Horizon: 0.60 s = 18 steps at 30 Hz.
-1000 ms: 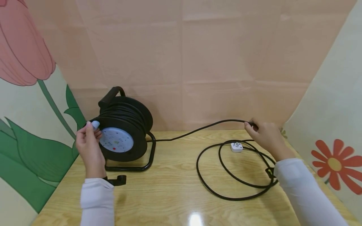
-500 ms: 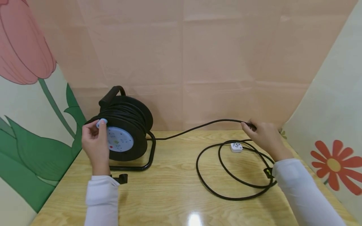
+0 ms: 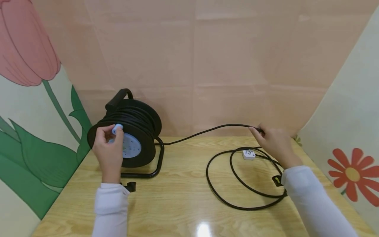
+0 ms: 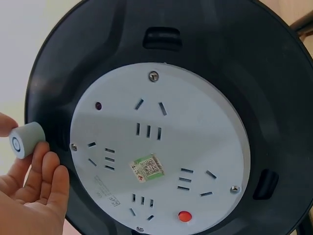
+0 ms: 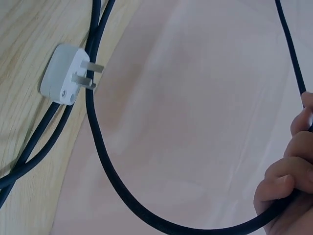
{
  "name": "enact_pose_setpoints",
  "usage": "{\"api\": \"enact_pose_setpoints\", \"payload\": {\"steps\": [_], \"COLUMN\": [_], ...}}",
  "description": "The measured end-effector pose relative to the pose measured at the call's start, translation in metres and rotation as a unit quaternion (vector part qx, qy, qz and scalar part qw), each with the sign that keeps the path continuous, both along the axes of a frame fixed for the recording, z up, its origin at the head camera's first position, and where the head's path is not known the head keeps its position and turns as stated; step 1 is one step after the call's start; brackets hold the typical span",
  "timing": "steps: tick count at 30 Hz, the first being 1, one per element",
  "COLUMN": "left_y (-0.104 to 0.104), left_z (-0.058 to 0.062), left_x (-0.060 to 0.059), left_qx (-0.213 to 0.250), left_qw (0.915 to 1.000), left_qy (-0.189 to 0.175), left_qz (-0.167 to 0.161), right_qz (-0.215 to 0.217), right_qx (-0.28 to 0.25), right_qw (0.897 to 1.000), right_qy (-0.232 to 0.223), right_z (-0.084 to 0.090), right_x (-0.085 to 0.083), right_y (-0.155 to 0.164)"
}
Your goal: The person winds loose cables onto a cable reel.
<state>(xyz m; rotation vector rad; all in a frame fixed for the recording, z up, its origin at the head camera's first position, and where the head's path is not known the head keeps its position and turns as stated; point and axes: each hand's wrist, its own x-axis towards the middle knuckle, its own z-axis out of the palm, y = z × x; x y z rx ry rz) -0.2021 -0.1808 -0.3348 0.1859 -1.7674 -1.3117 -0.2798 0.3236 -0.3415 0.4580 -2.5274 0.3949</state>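
A black cable reel (image 3: pixel 134 123) with a pale socket plate (image 4: pixel 156 152) stands on a black frame at the table's left. My left hand (image 3: pixel 109 148) pinches the small pale crank knob (image 3: pixel 117 128) (image 4: pixel 27 140) on the reel's rim. A black cable (image 3: pixel 204 131) runs from the reel to my right hand (image 3: pixel 273 141), which grips it above the table; the fingers (image 5: pixel 283 183) curl round the cord. The rest of the cable lies in loops (image 3: pixel 237 177) on the table, ending in a white plug (image 3: pixel 248 154) (image 5: pixel 63 81).
The wooden table (image 3: pixel 180 197) is boxed in by a pink back wall (image 3: pixel 207 65) and flower-painted side panels (image 3: pixel 352 131). A small black piece (image 3: pixel 130 186) lies by my left sleeve. A black tag (image 3: pixel 276 180) sits on the cable near my right sleeve.
My left hand has carried the crank knob up and rightward around the reel's rim, turning the reel. My right hand has edged slightly left, still gripping the cable.
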Motion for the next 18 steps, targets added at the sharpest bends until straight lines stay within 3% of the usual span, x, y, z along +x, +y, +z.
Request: {"api": "enact_pose_setpoints", "payload": {"steps": [5,10,18], "left_y": [0.008,0.016,0.021], "left_z": [0.002,0.008,0.012], "left_x": [0.003,0.007,0.011], "left_qx": [-0.076,-0.180,-0.219], "left_qw": [0.9968,0.9821,0.9717], "left_qy": [-0.020,-0.043,-0.087], "left_qz": [0.013,0.030,0.016], "right_qz": [0.019,0.040,0.056], "right_qx": [0.021,0.041,0.063], "right_qw": [1.000,0.998,0.996], "right_qy": [0.006,0.016,0.011], "right_z": [-0.001,-0.002,-0.003], "right_x": [0.000,0.000,-0.002], "right_y": [-0.003,-0.007,-0.014]}}
